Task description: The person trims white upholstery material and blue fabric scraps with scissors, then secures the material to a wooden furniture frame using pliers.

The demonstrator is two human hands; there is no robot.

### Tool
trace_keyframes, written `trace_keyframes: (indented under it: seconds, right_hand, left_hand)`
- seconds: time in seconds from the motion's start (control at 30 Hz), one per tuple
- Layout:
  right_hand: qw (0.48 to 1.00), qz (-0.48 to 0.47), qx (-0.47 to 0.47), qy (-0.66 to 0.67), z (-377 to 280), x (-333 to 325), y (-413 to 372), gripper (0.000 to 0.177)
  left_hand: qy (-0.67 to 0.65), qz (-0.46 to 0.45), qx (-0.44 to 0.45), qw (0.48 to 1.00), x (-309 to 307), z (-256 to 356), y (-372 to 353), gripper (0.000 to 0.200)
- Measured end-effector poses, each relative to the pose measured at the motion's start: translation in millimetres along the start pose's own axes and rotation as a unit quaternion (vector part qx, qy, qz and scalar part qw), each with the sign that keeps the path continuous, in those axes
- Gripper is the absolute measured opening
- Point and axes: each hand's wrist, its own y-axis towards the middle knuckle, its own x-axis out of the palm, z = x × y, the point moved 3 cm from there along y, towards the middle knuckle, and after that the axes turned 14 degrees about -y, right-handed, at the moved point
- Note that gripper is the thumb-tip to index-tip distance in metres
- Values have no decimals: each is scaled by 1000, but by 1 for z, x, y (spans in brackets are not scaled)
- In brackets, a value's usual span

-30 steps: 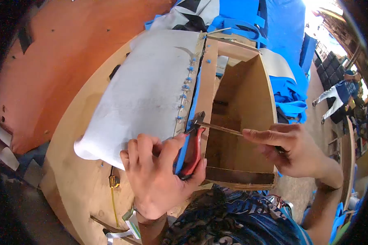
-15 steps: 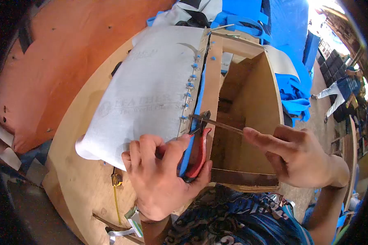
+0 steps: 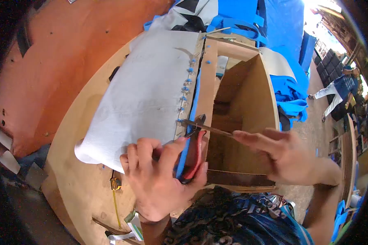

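- Smooth orange sheeting (image 3: 77, 61), pricked with small dark holes, fills the upper left; pale plywood (image 3: 71, 175) curves below it, and crumpled blue cloth (image 3: 288, 96) heaps at the upper right.
- White sheet (image 3: 139, 94), left of centre: soft, matte, rolled under at its lower-left edge. Blue tacks (image 3: 186, 88) run in a row down its right border.
- Wooden box (image 3: 255, 92), right of centre: open and deep, with flat tan walls; a narrow blue strip (image 3: 182, 161) runs along its left side.
- Pliers (image 3: 198, 155) at the frame's centre, dark metal head up, glossy curved red grip down; the left hand (image 3: 161, 179) has its fingers and thumb closed about them.
- Thin, straight rod (image 3: 216, 130) slants across the pliers' head; the right hand (image 3: 286, 155), slightly blurred, has its fingers clamped on the rod's right end.
- Yellow tape measure (image 3: 115, 183) on the plywood, lower left.
- Compared with half a second ago, the right hand has shifted leftward and the rod reaches farther past the pliers, toward the lowest visible tack. Printed letters on the white sheet, legible then, are washed out now. The left hand keeps its grip.
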Motion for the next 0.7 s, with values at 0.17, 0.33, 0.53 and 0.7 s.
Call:
trace_keyframes:
  seconds: [0.17,0.33,0.53,0.7]
  right_hand:
    - [991,74,58,97,9,31,-5,45]
    - [979,166,45,112,12,28,-12,39]
    - [963,210,72,156,5,34,-22,35]
    - [961,205,53,176,7,36,-21,35]
  left_hand:
    - [8,2,-8,1000,-1,6,5,45]
    - [7,31,25,999,0,8,7,42]
    - [-7,72,35,997,2,7,-2,38]
    - [2,67,11,998,0,10,-3,36]
